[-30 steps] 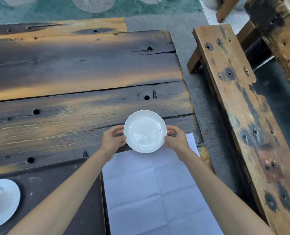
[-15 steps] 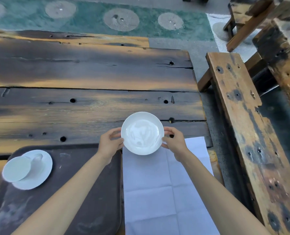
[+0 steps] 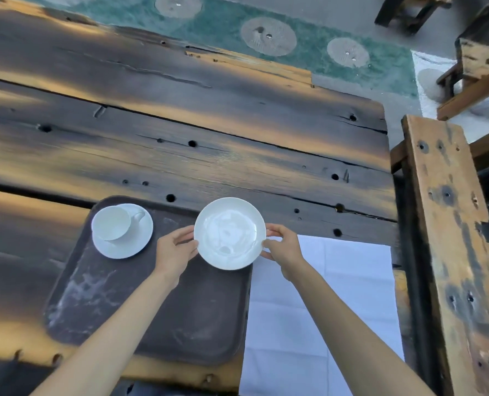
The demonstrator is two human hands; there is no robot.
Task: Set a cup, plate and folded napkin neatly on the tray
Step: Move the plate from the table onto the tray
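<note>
A white plate point(image 3: 229, 233) is held between my left hand point(image 3: 174, 250) on its left rim and my right hand point(image 3: 281, 247) on its right rim. It hovers over the far right corner of a dark brown tray point(image 3: 151, 304). A white cup point(image 3: 112, 222) stands on a white saucer point(image 3: 126, 244) in the tray's far left corner. A white napkin point(image 3: 323, 310) lies unfolded flat on the table just right of the tray.
The tray and napkin rest on a dark weathered wooden table point(image 3: 180, 124). A worn wooden bench point(image 3: 454, 252) runs along the table's right side. More wooden furniture point(image 3: 480, 52) stands at the far right.
Both hands have carried the plate leftward from above the napkin's far edge to over the tray's right corner. The view has shifted left, showing the whole tray and cup.
</note>
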